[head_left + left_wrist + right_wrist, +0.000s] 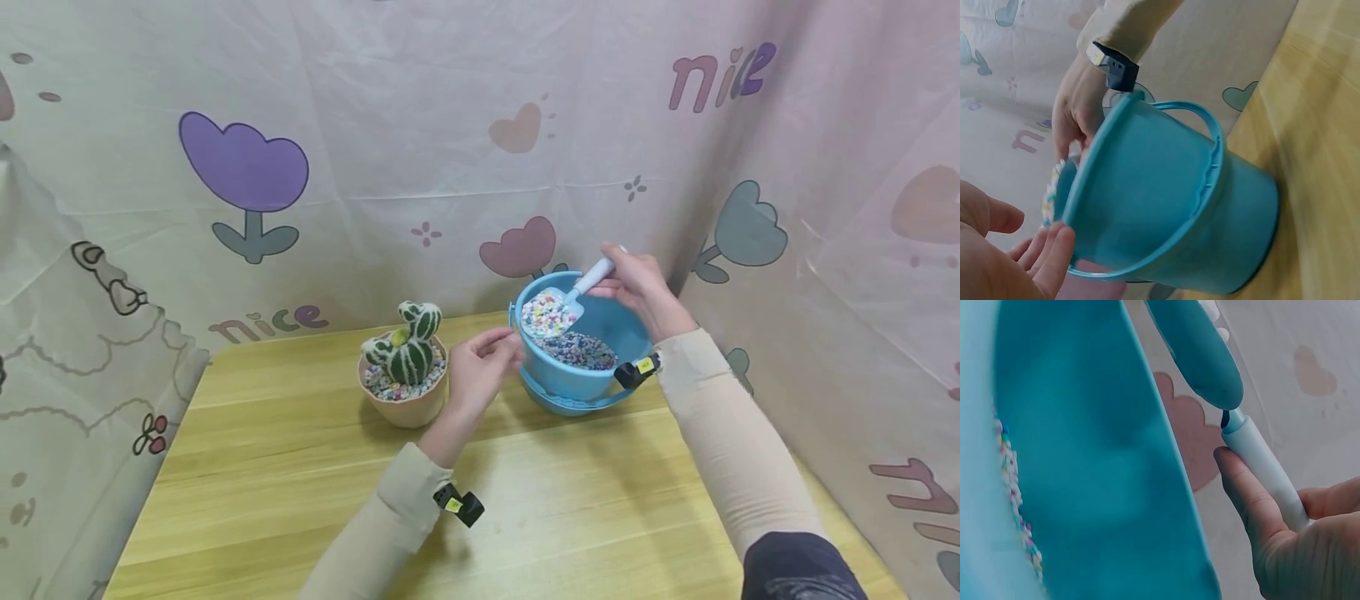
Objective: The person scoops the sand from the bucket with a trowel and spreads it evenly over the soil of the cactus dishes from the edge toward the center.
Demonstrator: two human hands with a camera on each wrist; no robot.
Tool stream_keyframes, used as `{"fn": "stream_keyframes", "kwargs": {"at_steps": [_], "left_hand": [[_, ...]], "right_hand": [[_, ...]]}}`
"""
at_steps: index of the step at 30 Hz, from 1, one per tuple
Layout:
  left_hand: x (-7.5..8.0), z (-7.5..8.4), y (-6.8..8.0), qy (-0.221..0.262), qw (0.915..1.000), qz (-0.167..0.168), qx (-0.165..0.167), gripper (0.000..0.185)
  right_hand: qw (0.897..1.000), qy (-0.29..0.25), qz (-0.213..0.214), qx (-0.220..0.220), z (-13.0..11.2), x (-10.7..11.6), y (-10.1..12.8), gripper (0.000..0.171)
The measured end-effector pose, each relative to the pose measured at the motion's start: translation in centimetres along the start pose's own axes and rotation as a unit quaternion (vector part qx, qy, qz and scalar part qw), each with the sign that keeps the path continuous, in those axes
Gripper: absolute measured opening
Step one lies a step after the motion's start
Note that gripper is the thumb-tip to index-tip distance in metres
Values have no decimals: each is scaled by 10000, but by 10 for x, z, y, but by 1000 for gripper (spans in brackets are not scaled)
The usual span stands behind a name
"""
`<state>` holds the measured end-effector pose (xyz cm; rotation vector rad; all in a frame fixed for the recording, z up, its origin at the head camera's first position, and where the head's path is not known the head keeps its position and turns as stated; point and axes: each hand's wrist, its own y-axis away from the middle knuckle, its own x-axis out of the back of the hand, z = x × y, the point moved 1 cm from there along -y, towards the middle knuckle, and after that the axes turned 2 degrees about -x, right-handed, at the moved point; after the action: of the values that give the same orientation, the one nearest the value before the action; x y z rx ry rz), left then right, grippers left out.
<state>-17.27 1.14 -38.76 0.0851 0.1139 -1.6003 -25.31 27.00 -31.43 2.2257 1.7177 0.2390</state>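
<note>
— What has the right grip point(637, 287) got?
— Its fingers wrap a scoop point(566, 302) heaped with coloured pebbles, over the blue bucket point(581, 379) just below it.
— And the left grip point(480, 371)?
— Loosely curled, holding nothing, fingertips at the bucket's rim, a potted cactus point(405, 367) just left of it.

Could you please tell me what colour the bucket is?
The bucket is blue, seen best in the left wrist view.

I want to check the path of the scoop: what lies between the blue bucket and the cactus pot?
In the head view, the left hand lies between the blue bucket and the cactus pot, fingers at the bucket's rim.
</note>
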Motion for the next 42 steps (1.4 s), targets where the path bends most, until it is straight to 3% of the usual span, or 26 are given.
{"fn": "stream_keyframes", "kwargs": {"at_steps": [8, 20, 24, 28, 34, 42], "left_hand": [[16, 26, 13, -487, 9880, 439, -1398, 26], [54, 53, 21, -826, 9628, 686, -2479, 37], [69, 61, 23, -820, 9596, 727, -2591, 51], [89, 67, 22, -1142, 9557, 671, -2627, 65], [120, 63, 20, -1774, 9590, 321, -2188, 83], [148, 50, 17, -1982, 9636, -53, -1793, 95]], "right_hand": [[9998, -37, -206, -70, -1, -26, -1, 75], [9986, -494, -179, -91, 6, -59, -5, 67], [9983, -547, -151, -94, 9, -68, -6, 65], [9984, -511, -202, -130, 12, -77, -6, 67], [9984, -493, -259, -122, 17, -88, -5, 68], [9986, -412, -290, -187, 21, -100, -5, 70]]}}
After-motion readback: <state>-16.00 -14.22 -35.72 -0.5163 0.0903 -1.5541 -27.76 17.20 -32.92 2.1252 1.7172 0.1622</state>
